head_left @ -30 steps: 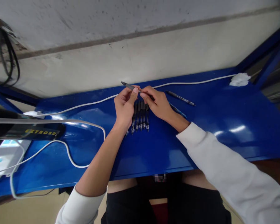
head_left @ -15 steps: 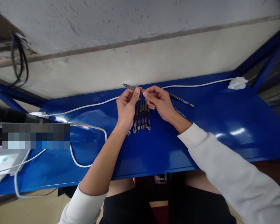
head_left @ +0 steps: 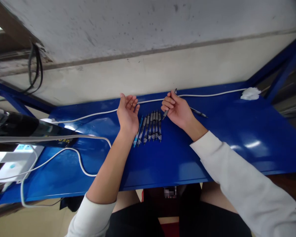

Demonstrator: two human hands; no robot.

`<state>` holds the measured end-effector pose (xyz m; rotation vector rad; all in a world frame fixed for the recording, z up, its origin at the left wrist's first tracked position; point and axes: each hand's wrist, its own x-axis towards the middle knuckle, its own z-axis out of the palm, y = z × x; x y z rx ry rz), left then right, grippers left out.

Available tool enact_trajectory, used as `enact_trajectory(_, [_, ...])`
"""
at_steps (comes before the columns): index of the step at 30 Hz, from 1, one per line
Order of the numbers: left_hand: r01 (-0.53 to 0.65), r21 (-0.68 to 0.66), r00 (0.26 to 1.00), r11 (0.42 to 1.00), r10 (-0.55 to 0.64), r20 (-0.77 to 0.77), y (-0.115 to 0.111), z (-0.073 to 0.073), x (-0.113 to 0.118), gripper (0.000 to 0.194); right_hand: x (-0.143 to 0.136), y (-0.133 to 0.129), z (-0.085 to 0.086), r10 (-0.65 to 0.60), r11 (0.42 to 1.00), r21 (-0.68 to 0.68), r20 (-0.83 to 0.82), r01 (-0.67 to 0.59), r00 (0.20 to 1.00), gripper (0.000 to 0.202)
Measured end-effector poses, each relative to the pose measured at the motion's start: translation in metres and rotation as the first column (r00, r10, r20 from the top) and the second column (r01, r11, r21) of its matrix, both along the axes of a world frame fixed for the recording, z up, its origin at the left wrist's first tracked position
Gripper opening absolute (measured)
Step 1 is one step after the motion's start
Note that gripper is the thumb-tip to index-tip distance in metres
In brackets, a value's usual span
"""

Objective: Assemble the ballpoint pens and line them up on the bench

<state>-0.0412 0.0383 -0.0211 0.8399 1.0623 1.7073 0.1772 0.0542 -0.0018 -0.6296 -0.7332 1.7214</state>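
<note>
My right hand (head_left: 176, 110) is closed around a dark pen (head_left: 165, 114), whose ends stick out above and below the fingers. Left of it, my left hand (head_left: 128, 113) is turned palm up with its fingers apart and slightly curled, holding nothing. Between the two hands lies a row of several black-gripped clear pens (head_left: 153, 126), side by side with their clips toward me. A blue pen (head_left: 137, 131) lies at the row's left end, beside my left wrist. Another black pen (head_left: 199, 112) rests to the right, partly hidden behind my right hand.
A white cable (head_left: 96, 114) runs along the back of the blue shelf (head_left: 227, 131) to a crumpled white wad (head_left: 250, 93). On the left are a black cylindrical object (head_left: 39, 128), a white power strip (head_left: 17, 164) and looped cords. A wall (head_left: 148, 75) stands behind.
My hands have moved apart. The pen that both hands held is now in my right hand alone, and my left hand has opened. The blue pen at the row's left end has come into view.
</note>
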Motion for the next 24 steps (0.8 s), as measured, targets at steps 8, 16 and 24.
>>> enact_trajectory(8, [-0.025, -0.104, 0.989, 0.994, 0.04, 0.144, -0.002, 0.001, 0.006, 0.067, 0.016, -0.004, 0.002, -0.031, 0.974, -0.223, -0.251, -0.027, 0.968, 0.053])
enact_trajectory(16, [0.058, -0.078, 0.995, 0.995, -0.051, 0.087, -0.001, 0.002, 0.003, 0.056, 0.018, -0.001, -0.001, -0.047, 0.978, -0.206, -0.296, -0.015, 0.954, 0.052])
enact_trajectory(24, [0.067, -0.066, 0.995, 0.996, -0.062, 0.084, -0.001, 0.004, 0.005, 0.059, 0.016, -0.002, -0.002, -0.051, 0.972, -0.234, -0.329, -0.029, 0.943, 0.048])
